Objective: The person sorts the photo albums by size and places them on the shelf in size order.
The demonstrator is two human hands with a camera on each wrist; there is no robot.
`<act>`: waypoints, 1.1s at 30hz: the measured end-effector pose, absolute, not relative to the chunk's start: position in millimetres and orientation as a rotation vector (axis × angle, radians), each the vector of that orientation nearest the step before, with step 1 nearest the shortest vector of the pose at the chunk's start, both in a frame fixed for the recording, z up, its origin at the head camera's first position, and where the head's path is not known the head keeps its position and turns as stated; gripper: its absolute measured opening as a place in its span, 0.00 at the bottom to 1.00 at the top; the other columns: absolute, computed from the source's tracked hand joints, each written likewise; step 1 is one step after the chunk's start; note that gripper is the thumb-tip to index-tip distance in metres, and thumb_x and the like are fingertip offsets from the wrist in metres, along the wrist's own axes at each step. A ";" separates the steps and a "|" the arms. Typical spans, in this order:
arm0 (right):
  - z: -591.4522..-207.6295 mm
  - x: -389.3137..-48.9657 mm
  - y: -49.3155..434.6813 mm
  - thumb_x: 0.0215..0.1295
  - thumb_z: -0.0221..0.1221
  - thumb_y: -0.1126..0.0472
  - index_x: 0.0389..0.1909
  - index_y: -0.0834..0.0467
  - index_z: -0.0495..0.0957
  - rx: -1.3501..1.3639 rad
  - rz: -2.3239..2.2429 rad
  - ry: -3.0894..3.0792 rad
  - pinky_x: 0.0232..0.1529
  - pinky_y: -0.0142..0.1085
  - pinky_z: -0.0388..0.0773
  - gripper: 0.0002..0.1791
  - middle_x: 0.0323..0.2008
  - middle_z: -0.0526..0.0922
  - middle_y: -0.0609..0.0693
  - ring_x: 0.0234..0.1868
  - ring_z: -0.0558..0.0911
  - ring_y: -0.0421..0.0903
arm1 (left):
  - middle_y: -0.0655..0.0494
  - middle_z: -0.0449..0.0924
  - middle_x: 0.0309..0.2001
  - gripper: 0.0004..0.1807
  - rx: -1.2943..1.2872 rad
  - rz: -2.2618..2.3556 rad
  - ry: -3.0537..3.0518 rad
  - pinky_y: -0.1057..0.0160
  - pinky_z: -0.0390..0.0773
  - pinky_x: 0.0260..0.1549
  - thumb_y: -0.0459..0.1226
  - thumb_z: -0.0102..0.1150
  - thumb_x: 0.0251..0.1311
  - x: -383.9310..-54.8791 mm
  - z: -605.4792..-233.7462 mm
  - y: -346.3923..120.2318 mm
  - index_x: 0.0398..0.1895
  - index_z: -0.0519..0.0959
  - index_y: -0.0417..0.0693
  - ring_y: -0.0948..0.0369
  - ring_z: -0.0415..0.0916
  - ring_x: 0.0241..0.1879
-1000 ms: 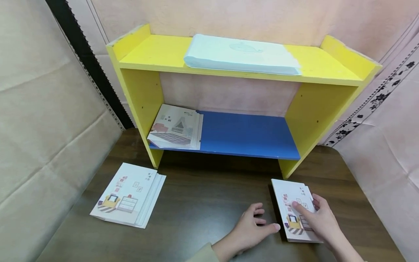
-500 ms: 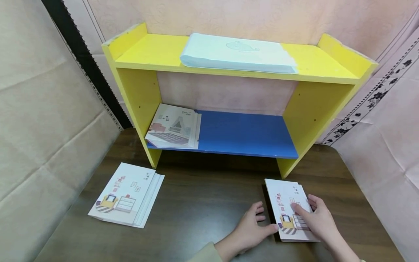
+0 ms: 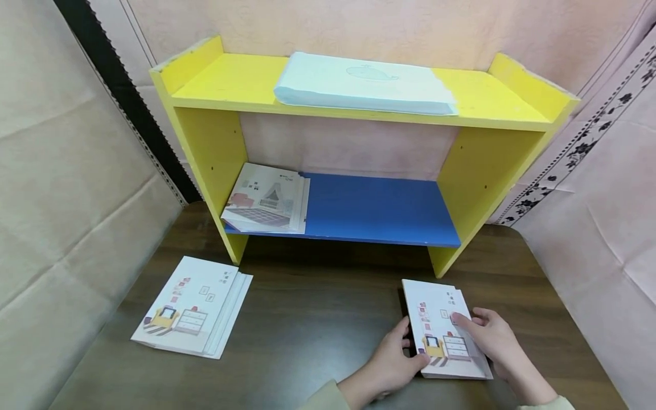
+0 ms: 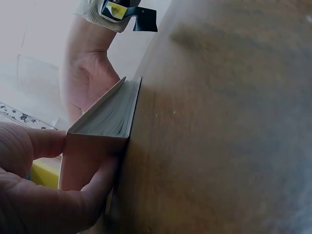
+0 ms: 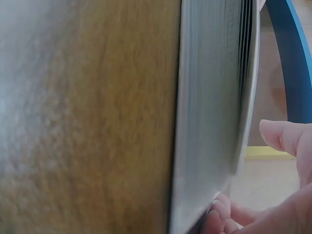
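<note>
A white book (image 3: 435,319) with a yellow armchair and drawers drawn on its cover lies at the right front of the table. My right hand (image 3: 489,341) holds it by the right side, thumb over the cover and fingers at the page edge. My left hand (image 3: 386,359) is at its spine, the thumb at the lower left cover corner and a finger along the spine's lower edge. In the left wrist view the book (image 4: 92,156) shows its fanned page ends between both hands. Thick page edges of the book (image 5: 209,107) fill the right wrist view's middle.
A stack of similar books (image 3: 187,307) lies on the wooden table (image 3: 307,319) at left. Behind stands a yellow shelf (image 3: 492,171) with a blue board (image 3: 379,208). More books (image 3: 266,199) lie at that board's left end. A pale blue whale-print packet (image 3: 364,85) rests on top.
The book has slid slightly left with my right hand. My left hand has closed the gap to its spine, and its thumb now meets the cover edge. The head view has shifted slightly.
</note>
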State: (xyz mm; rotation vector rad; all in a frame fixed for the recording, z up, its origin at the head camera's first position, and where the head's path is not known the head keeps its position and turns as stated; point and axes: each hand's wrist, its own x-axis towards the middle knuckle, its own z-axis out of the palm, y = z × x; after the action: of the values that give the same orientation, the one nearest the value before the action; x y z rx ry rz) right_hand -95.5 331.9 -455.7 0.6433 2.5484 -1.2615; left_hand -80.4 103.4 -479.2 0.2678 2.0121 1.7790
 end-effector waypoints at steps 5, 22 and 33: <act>-454.1 -94.1 329.6 0.60 0.58 0.33 0.66 0.76 0.55 0.673 -1.287 2.530 0.32 0.33 0.78 0.54 0.54 0.69 0.67 0.41 0.77 0.46 | 0.57 0.72 0.55 0.41 0.265 1.807 1.996 0.68 0.76 0.39 0.30 0.66 0.53 -80.5 -478.7 101.1 0.71 0.60 0.47 0.63 0.72 0.47; -445.7 -92.8 309.1 0.72 0.51 0.44 0.70 0.71 0.45 0.588 -1.620 2.384 0.36 0.38 0.81 0.43 0.58 0.69 0.68 0.40 0.82 0.46 | 0.51 0.73 0.46 0.28 0.104 1.956 1.809 0.62 0.80 0.32 0.33 0.66 0.57 -85.0 -471.3 81.9 0.59 0.66 0.40 0.60 0.78 0.35; -441.2 -94.5 297.2 0.72 0.52 0.46 0.72 0.60 0.50 0.436 -1.763 2.498 0.34 0.42 0.82 0.37 0.58 0.73 0.65 0.40 0.83 0.47 | 0.51 0.72 0.50 0.25 0.094 1.939 1.920 0.62 0.78 0.33 0.39 0.65 0.59 -88.1 -464.4 70.4 0.57 0.68 0.47 0.60 0.75 0.39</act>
State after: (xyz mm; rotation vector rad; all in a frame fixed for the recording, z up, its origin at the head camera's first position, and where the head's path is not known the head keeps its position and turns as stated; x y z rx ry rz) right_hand -94.5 297.2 -441.2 0.4357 2.4981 -1.7631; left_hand -88.1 70.4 -464.4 0.0943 1.9196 1.9388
